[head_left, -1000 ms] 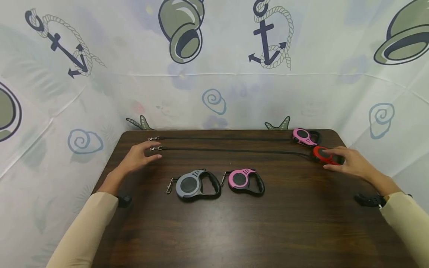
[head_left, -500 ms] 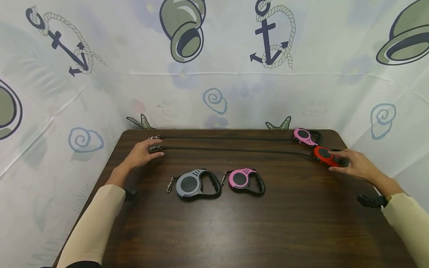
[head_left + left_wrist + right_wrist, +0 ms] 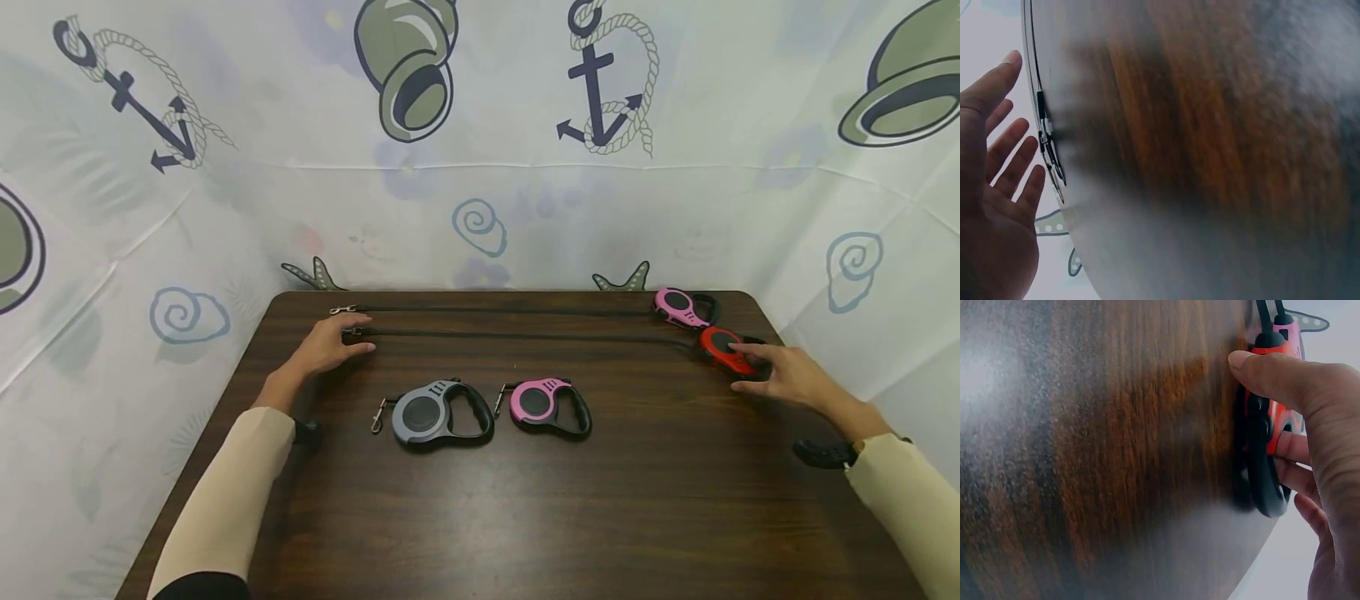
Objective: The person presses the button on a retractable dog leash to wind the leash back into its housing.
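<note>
A red retractable dog leash [image 3: 722, 348] lies at the table's right, its black cord [image 3: 510, 336] drawn out leftward. My right hand [image 3: 795, 379] is at its handle end, fingers reaching over the red casing; the right wrist view shows the thumb beside the black handle [image 3: 1266, 487], with no firm grip. At the cord's other end, my left hand [image 3: 326, 346] hovers with spread, loose fingers around the metal clip [image 3: 354, 332]. Behind it, a pink leash [image 3: 677, 307] lies with its cord stretched out parallel, ending in another clip [image 3: 343, 309].
A grey retractable leash [image 3: 422, 415] and a second pink one [image 3: 537, 403] lie mid-table, cords wound in. The brown wooden table [image 3: 525, 517] backs onto a white printed curtain [image 3: 525, 225], which also hangs along both sides.
My left hand has shifted a little to the right, over the clip of the red leash. My right hand has moved slightly right and down along the leash. The leashes stay in place.
</note>
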A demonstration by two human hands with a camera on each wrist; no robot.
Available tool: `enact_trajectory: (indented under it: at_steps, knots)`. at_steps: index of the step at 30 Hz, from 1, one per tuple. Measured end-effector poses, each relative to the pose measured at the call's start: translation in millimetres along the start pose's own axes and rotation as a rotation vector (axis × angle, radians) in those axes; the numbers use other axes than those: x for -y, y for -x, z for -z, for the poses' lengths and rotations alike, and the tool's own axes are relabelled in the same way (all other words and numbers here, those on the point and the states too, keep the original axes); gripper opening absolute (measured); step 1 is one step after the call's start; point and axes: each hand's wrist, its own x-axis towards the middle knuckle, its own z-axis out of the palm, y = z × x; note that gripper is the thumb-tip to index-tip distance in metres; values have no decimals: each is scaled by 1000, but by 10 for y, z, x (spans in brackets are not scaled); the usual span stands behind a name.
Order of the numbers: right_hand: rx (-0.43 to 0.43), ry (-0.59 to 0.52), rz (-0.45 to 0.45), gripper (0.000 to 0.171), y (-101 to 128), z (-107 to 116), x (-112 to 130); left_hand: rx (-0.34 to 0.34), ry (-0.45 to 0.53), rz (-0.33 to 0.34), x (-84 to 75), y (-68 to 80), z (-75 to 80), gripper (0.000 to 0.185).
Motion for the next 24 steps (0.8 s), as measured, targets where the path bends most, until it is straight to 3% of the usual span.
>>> enact_trajectory:
  at_steps: [6,15,24]
  knots:
    - [-7,-3,-13,69,-13,-36,14,5,-1,-3,8,-42,-37,56]
    - [-90,-27,24,69,-29,-118,-4,-24,-54,-23,55,-81,-63,50]
    - [-113,-46,30,68,-4,-149,-33,-22,-42,28,131,-98,-54,42]
